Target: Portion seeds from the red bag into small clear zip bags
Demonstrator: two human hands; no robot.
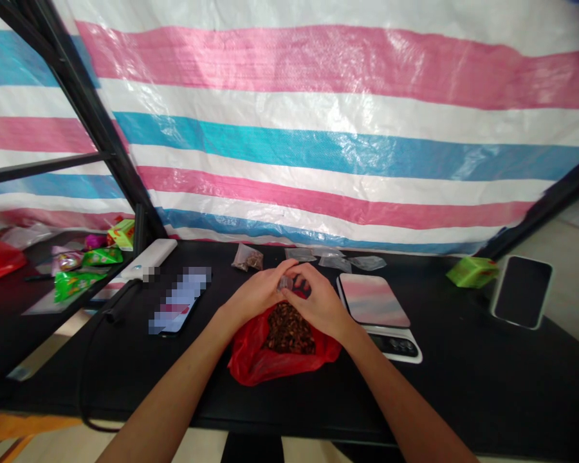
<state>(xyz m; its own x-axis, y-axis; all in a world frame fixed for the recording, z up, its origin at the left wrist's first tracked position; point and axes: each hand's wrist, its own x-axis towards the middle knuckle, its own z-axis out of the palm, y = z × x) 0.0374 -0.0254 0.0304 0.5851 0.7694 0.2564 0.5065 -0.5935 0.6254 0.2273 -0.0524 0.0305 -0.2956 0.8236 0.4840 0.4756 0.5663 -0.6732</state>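
Note:
My left hand (260, 292) and my right hand (321, 305) meet above an open red plastic bag (258, 361). Small brown dried pieces (289, 329) fill the middle of that bag. Pinched between the fingers of both hands is a small clear plastic bag (284, 283), mostly covered by them; its contents are hard to make out. Behind my left hand stands a clear bag (248, 257) with brown pieces in it. Flat clear bags (335, 260), several of them, lie behind my right hand. To the right is a digital scale (379, 301) with a shiny platform.
A phone (181, 302) lies left of the red bag, near a white power strip (149, 257) and a black cable (82, 366). At the right stand a green box (471, 272) and a white-framed device (522, 292). Snack packets (80, 283) lie far left. Striped sheeting (318, 148) hangs behind.

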